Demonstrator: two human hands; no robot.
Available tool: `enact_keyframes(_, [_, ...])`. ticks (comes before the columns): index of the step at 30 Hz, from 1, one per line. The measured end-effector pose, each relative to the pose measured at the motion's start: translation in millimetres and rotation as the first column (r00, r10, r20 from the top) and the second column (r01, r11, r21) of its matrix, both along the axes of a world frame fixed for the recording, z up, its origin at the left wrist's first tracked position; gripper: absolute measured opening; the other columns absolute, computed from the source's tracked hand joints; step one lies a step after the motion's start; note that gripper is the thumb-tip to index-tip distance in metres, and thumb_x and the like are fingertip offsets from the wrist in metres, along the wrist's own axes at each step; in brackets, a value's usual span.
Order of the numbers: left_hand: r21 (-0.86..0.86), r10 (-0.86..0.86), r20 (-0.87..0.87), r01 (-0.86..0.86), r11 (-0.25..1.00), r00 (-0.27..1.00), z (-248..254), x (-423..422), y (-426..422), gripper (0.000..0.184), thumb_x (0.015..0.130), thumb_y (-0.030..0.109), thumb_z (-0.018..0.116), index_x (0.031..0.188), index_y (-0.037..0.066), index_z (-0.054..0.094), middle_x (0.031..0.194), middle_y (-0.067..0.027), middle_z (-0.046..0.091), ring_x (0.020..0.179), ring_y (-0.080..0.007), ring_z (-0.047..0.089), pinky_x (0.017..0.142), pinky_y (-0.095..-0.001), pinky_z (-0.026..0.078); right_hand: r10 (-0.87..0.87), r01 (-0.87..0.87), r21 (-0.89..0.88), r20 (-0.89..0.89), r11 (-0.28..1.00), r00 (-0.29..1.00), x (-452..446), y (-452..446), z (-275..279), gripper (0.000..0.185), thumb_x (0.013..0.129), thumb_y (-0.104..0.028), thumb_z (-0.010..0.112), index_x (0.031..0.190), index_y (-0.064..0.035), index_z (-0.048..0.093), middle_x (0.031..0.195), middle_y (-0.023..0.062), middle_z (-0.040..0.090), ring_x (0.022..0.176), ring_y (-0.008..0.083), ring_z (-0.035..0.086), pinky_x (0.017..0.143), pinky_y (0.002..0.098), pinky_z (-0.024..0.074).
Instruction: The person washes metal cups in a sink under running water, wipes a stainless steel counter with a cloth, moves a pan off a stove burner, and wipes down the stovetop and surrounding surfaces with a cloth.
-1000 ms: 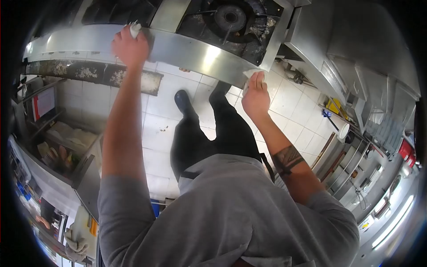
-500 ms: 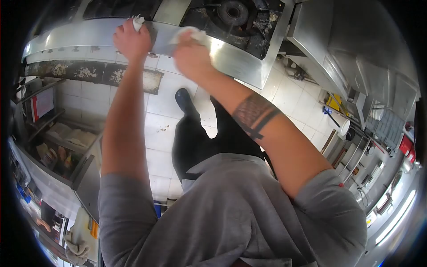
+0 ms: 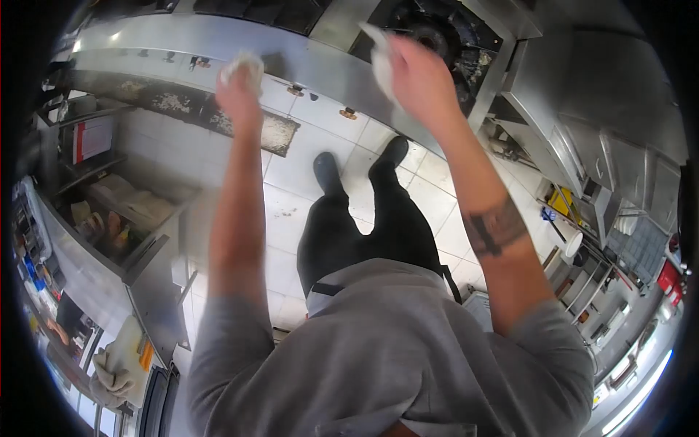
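My left hand (image 3: pixel 239 98) is closed round a crumpled white cloth (image 3: pixel 245 67), just below the front edge of the steel stove counter (image 3: pixel 291 62). Farther right, my right hand (image 3: pixel 424 79) grips another white cloth (image 3: pixel 381 64), which hangs from the fingers over the counter's front strip. That hand is blurred and partly covers the black gas burner (image 3: pixel 429 33) behind it. Control knobs (image 3: pixel 295 90) show below the counter front.
An open drawer (image 3: pixel 120 218) with food packs is at the left. A stained metal strip (image 3: pixel 171 102) runs below the stove's left part. Steel cabinets (image 3: pixel 582 95) stand at the right. My shoes (image 3: pixel 328 171) are on white floor tiles (image 3: pixel 291 211).
My right hand swept left along the counter front, then back right with its cloth. My left hand, still holding its cloth, has come down off the counter edge. The view has shifted.
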State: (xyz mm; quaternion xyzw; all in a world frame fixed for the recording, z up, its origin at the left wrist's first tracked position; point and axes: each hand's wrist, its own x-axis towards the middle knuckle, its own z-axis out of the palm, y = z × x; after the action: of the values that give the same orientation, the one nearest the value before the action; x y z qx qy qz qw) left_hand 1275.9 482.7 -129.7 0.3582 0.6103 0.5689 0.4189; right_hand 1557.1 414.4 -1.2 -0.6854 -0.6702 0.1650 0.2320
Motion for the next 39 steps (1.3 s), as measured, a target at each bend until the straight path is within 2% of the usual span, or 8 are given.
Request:
enact_keyframes(4, [-0.135,-0.041,-0.158,0.019,0.991,0.987,-8,-61,-119,0.021,0.092,0.013,0.061,0.11,0.004,0.066,0.101,-0.0066,0.066,0.091,-0.0159,0.06,0.081,-0.0307,0.048,0.239,-0.236,-0.055,0.392,0.97,0.889,-53,107,-98,0.03,0.088,-0.011,0.059,0.116,-0.0043,0.067,0.125,0.0156,0.064,0.112,0.0349,0.059,0.092,0.0518,0.0473])
enact_keyframes(6, [-0.271,-0.019,-0.132,-0.018,0.962,0.991,-19,-85,-178,0.022,0.092,0.013,0.06,0.111,0.004,0.066,0.102,-0.0062,0.065,0.093,-0.0154,0.06,0.081,-0.0306,0.049,-0.015,0.013,0.013,0.162,1.0,0.987,-115,64,-125,0.027,0.092,-0.016,0.055,0.114,-0.0019,0.064,0.12,0.0169,0.061,0.118,0.0363,0.056,0.087,0.0485,0.049])
enact_keyframes(11, [-0.36,0.134,-0.059,-0.146,0.921,0.989,3,-110,-254,0.025,0.092,0.013,0.061,0.115,0.002,0.065,0.106,-0.0071,0.066,0.095,-0.016,0.062,0.082,-0.0314,0.05,0.332,-0.406,-0.43,-0.24,0.806,0.912,-186,-25,-89,0.027,0.08,-0.007,0.061,0.106,-0.0012,0.067,0.12,0.0249,0.06,0.117,0.0431,0.054,0.104,0.0507,0.0438])
enact_keyframes(15, [-0.261,0.127,-0.083,-0.145,0.955,0.988,-3,-131,-230,0.027,0.094,0.016,0.064,0.117,0.002,0.063,0.108,-0.0077,0.067,0.094,-0.0166,0.063,0.082,-0.0304,0.051,0.297,-0.309,-0.122,-0.112,0.943,0.948,-169,33,-18,0.029,0.083,-0.013,0.063,0.108,-0.0001,0.066,0.12,0.02,0.063,0.121,0.0403,0.053,0.109,0.0489,0.0399])
enact_keyframes(23, [0.091,-0.067,-0.65,0.165,0.982,0.757,32,-44,-45,0.049,0.098,0.017,0.056,0.142,-0.005,0.047,0.135,-0.025,0.052,0.125,-0.0377,0.051,0.107,-0.0475,0.04,0.266,-0.301,0.13,0.233,0.945,0.936,-108,32,-150,0.055,0.098,-0.038,0.057,0.14,-0.0048,0.051,0.152,0.0111,0.046,0.149,0.0331,0.029,0.122,0.0464,0.027])
enact_keyframes(31, [0.068,0.079,-0.782,-0.04,0.997,0.618,-32,1,90,0.054,0.081,0.013,0.062,0.131,-0.004,0.055,0.129,-0.0253,0.055,0.116,-0.0429,0.051,0.103,-0.0538,0.038,-0.331,0.36,-0.085,0.241,0.929,0.912,135,-256,-128,0.046,0.095,-0.006,0.055,0.141,-0.0058,0.052,0.143,0.0202,0.055,0.129,0.0404,0.052,0.111,0.0464,0.0418])
enact_keyframes(34, [0.119,0.202,-0.839,-0.193,0.974,0.505,-30,22,95,0.051,0.076,0.01,0.061,0.126,-0.002,0.058,0.123,-0.0245,0.057,0.113,-0.0425,0.052,0.098,-0.0535,0.04,-0.842,0.865,-0.279,0.24,0.417,0.483,172,-281,-101,0.029,0.1,-0.012,0.051,0.125,-0.0024,0.064,0.118,0.0201,0.069,0.105,0.0392,0.067,0.089,0.0458,0.053])
enact_keyframes(39, [0.109,0.184,-0.883,-0.193,0.975,0.432,-27,26,93,0.051,0.077,0.012,0.061,0.127,0.002,0.059,0.12,-0.0231,0.058,0.113,-0.0428,0.052,0.096,-0.0542,0.041,-0.169,0.177,-0.073,0.097,0.982,0.981,52,-172,-52,0.047,0.084,0.001,0.058,0.131,-0.002,0.058,0.141,0.026,0.051,0.131,0.0416,0.047,0.108,0.0485,0.0408])
